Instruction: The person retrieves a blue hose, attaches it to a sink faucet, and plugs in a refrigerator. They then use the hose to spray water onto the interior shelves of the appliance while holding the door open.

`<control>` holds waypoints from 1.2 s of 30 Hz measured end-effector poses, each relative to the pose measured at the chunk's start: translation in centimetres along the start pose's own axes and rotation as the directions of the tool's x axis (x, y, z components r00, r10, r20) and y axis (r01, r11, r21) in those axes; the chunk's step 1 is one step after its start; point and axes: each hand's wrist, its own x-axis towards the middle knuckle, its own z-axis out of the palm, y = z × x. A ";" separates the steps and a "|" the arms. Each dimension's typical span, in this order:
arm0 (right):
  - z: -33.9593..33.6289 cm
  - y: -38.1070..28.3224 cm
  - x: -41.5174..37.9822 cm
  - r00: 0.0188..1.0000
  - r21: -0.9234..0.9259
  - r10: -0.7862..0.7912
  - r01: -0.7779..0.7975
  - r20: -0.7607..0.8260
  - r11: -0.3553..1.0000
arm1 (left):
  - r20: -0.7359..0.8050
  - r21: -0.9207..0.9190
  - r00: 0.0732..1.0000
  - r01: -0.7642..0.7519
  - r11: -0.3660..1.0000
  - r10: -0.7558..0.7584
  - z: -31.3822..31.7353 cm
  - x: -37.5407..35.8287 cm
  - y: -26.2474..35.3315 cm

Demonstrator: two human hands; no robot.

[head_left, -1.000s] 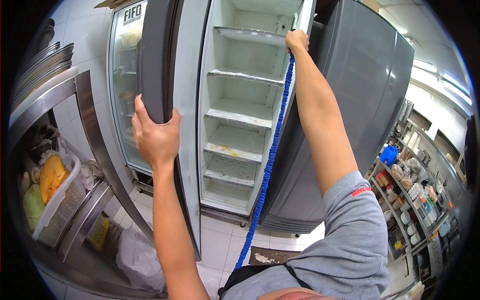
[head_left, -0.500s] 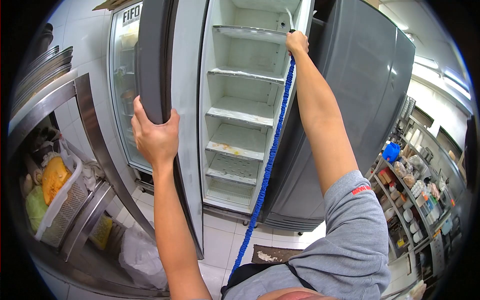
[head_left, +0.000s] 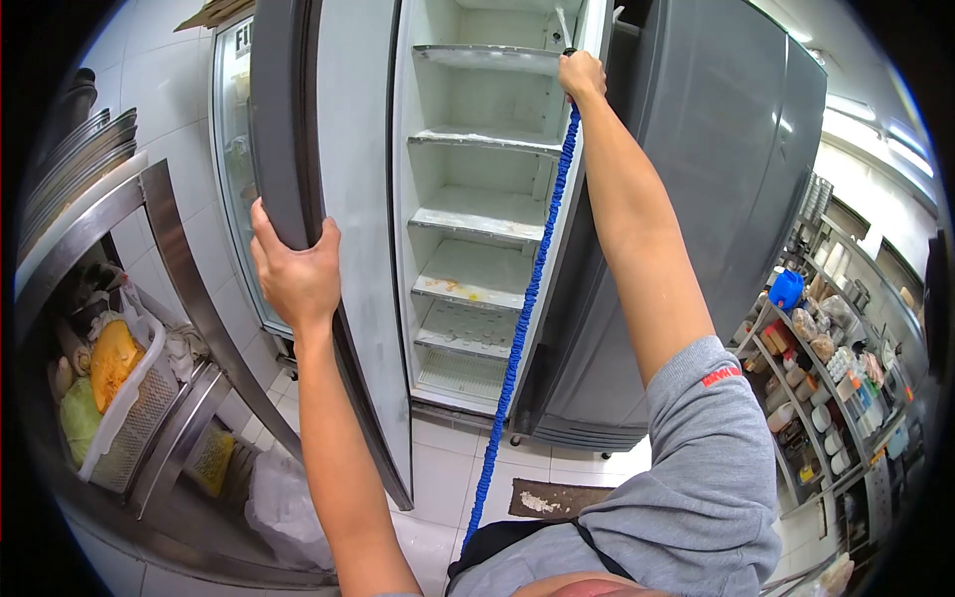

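Note:
My left hand (head_left: 295, 267) is wrapped around the edge of the grey refrigerator door (head_left: 284, 129), thumb on one side and fingers on the other. My right hand (head_left: 581, 74), raised at the upper right of the opening, is closed around the end of a blue crinkled hose (head_left: 532, 289). A whitish stream of water (head_left: 562, 25) comes from the hose's dark tip toward the top of the compartment. The hose hangs from my fist down past my apron. Inside the open refrigerator (head_left: 487, 164), several white shelves look wet, and one has yellow-orange stains (head_left: 468, 295).
At left, a metal rack (head_left: 169, 214) holds a plastic basket (head_left: 134, 413) with cut pumpkin and cabbage, and stacked trays. A glass-door fridge (head_left: 231, 149) stands behind the door. Stocked shelves (head_left: 826, 378) are at right. A dirty brown mat (head_left: 552, 499) lies on the tiles.
The refrigerator door has swung a little wider to the left, with my left hand on it. My right hand and the hose tip have shifted slightly left and up in view.

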 end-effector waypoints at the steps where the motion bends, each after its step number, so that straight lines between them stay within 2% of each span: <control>1: 0.0 0.1 0.0 1.000 -0.011 -0.016 0.017 0.004 1.000 | -0.005 -0.003 1.000 0.000 1.000 0.000 0.0 0.0 0.0; 8: -0.9 0.2 -0.3 0.997 -0.066 -0.071 0.074 0.039 0.995 | -0.013 -0.007 1.000 0.006 1.000 -0.006 0.0 0.0 0.2; 10: -1.5 -0.1 -0.8 0.993 -0.080 -0.055 0.063 0.102 0.995 | -0.014 -0.010 1.000 0.002 1.000 -0.002 0.0 0.0 0.2; 18: -1.5 0.5 -0.3 0.995 -0.064 -0.043 0.048 0.085 0.997 | 0.000 -0.032 1.000 0.009 0.999 -0.009 0.0 0.0 0.0; 20: -1.4 0.5 -0.3 0.995 -0.070 -0.044 0.050 0.091 0.996 | 0.041 -0.043 0.998 0.053 0.998 -0.051 -0.2 0.0 0.2; 23: -0.9 0.7 0.0 0.993 -0.077 -0.066 0.073 0.097 0.994 | 0.022 -0.027 0.999 0.030 0.999 -0.030 0.0 0.0 0.1; 29: -0.5 0.6 0.1 0.993 -0.011 -0.007 0.008 0.116 1.000 | 0.008 -0.025 1.000 0.007 1.000 -0.007 0.1 0.1 -0.2; 31: 0.3 1.2 1.0 0.999 -0.029 -0.041 0.042 0.031 0.999 | 0.018 -0.024 1.000 0.021 0.999 -0.021 -0.1 0.1 0.0; 36: 0.6 1.3 1.8 0.999 -0.007 0.001 0.000 0.054 1.000 | 0.010 -0.006 1.000 0.003 1.000 -0.003 -0.1 0.1 -0.1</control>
